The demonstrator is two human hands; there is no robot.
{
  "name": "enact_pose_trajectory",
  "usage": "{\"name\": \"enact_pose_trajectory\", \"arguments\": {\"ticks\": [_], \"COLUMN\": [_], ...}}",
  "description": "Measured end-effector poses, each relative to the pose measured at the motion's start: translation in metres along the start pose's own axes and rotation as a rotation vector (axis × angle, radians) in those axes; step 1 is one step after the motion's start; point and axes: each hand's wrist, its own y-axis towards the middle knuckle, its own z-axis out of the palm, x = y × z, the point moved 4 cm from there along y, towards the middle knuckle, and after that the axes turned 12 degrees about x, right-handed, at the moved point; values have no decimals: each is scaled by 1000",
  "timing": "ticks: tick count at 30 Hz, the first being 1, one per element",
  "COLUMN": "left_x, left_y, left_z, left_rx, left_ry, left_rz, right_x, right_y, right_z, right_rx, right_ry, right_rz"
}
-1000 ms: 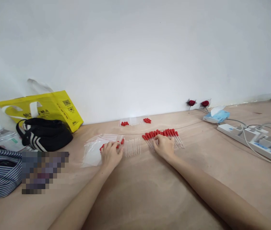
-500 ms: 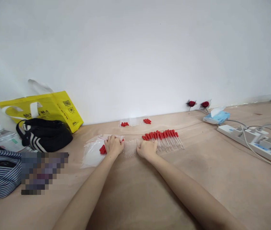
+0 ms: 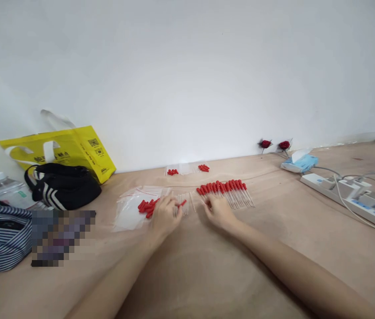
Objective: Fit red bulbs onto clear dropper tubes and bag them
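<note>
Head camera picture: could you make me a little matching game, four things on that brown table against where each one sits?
Things:
1. yellow bag
2. power strip
3. row of red-capped droppers
4. loose red caps

Places:
A. on the clear plastic bags, by the left hand
B. far right, with white cables
C. leaning on the wall, behind the black striped bag
D. just beyond the right hand

Pairs: 1-C, 2-B, 3-D, 4-A
</note>
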Motion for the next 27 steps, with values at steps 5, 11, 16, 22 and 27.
{"name": "enact_pose_trajectory", "arguments": {"ticks": [5,11,16,22,27], "left_x": [-34,-38,-38,-40,-41], "left_y": [-47,-50,-45,-45,-45], "left_z": [6,18,24,18,17], "left_rx": [33,71,81,71,63], "left_ry": [-290,-451,-499,-539,-524], "left_rz": [311,272,256,259,278], "right_x": [-18,-18,-17,-17,-10], "right_y": [-50,-70,-65,-67,-70], "right_z": [-4,-1,5,6,6], "right_rx": [-12,19,-15,-43,-64], "right_ry": [-15,6,90,111,121], "right_rz": [-393,-500,-475,-471,-491]}}
